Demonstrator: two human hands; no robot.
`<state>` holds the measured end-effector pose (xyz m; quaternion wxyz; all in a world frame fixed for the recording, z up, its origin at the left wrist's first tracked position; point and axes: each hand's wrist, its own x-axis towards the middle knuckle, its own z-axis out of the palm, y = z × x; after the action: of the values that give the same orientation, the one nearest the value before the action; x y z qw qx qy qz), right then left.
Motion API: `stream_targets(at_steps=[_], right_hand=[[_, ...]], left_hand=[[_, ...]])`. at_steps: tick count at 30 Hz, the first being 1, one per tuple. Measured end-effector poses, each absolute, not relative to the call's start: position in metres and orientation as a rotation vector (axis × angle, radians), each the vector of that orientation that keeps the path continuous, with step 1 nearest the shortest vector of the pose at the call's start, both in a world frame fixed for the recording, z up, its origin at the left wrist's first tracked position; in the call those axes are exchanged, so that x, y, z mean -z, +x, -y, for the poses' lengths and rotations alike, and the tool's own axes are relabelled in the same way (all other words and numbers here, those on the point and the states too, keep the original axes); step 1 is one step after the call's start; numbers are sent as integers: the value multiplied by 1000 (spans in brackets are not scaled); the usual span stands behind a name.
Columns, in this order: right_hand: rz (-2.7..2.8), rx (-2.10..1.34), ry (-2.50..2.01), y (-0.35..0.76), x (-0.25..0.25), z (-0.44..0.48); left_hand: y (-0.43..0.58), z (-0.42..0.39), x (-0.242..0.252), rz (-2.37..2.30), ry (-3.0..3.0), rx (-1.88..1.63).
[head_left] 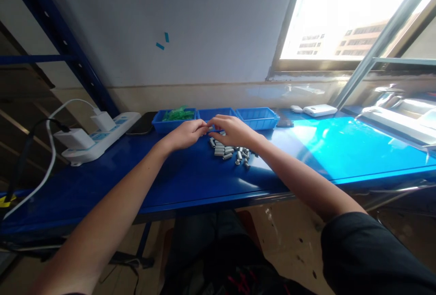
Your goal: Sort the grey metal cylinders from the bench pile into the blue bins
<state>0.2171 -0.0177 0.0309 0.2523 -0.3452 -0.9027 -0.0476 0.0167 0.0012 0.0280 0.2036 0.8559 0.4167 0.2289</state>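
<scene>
My left hand (186, 135) and my right hand (235, 131) meet above the blue table (190, 174), fingertips pinched together. Whatever lies between the fingers is too small and hidden to name; a pale sliver shows there. Under and beside my right hand is a loose pile of small silver metal cylinders (219, 151), some lying side by side and a few with wider heads nearer the front edge. Just behind the hands stands a blue bin (216, 113), partly covered by my right hand.
A blue bin (166, 125) at left holds green plastic (178, 113); another blue bin (257, 118) stands right. Further left are a dark flat device (142, 123) and a white power strip (119, 127) with plugged chargers and cables. White items (319, 110) lie by the window.
</scene>
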Motion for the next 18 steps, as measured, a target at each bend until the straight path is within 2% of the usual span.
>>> stream_targets(at_steps=[4, 7, 11, 14, 18], right_hand=[[2383, 264, -846, 215, -33, 23], [2102, 369, -904, 221, -42, 22], [1756, 425, -1226, 230, -51, 12], [1938, 372, -1507, 234, -47, 1], [2095, 255, -1550, 234, -38, 0]], left_hand=[[15, -1, -30, -1005, 2231, -749], [14, 0, -27, -1023, 2255, -764], [15, -1, -20, -1094, 2601, -416], [13, -4, -14, -1116, 2702, -197], [11, -6, -12, -1177, 2664, -264]])
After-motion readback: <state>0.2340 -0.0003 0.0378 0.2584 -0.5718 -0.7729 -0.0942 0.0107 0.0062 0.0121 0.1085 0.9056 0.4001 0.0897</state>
